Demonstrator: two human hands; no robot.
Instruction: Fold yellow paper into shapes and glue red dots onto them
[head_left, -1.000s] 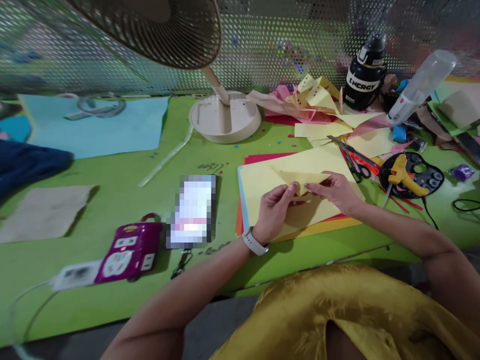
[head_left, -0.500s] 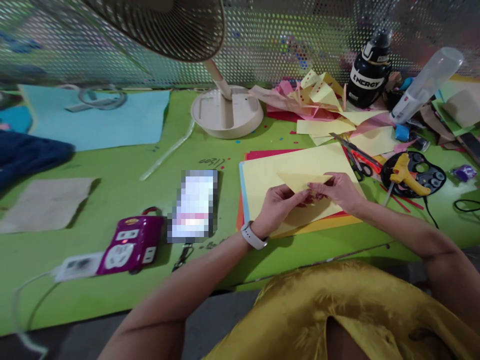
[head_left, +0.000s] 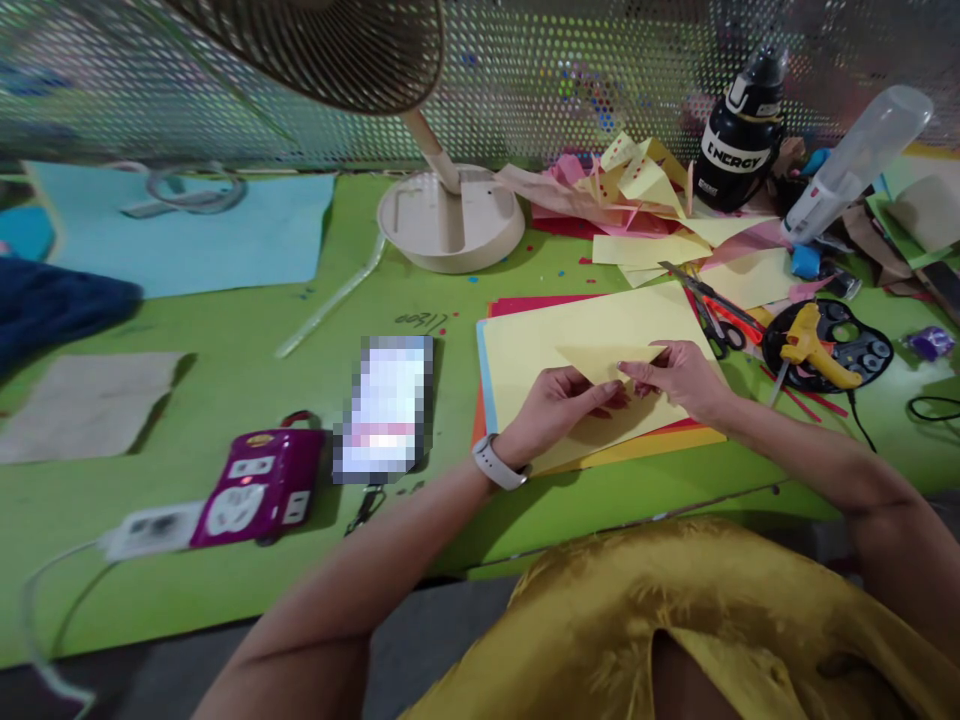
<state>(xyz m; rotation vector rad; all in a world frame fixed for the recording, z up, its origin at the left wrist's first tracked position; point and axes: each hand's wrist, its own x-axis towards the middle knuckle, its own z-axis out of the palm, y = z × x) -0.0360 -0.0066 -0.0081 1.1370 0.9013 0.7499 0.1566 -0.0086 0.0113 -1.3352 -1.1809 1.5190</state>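
Observation:
Between my two hands is a small folded piece of yellow paper [head_left: 611,362], roughly triangular, its long edge facing away from me. My left hand [head_left: 559,405], with a pale watch at the wrist, pinches its near left side between thumb and fingers. The fingers of my right hand [head_left: 679,378] are closed on the paper's right corner. Both hands are just above a stack of coloured sheets, topped by a larger yellow sheet [head_left: 532,350]; blue, red and orange edges show beneath it. My fingers partly hide the folded piece.
Right of the stack lie scissors [head_left: 726,338], a cutter [head_left: 731,310] and a yellow glue gun [head_left: 817,350] on a black palette. Paper scraps [head_left: 637,200], a black bottle [head_left: 739,150] and a fan base [head_left: 454,225] stand behind. A phone [head_left: 386,410] and purple power strip [head_left: 259,485] lie left.
My left hand has shifted very slightly on the folded yellow paper, its fingers a little straighter. Both hands keep hold of it, and the view has moved a touch.

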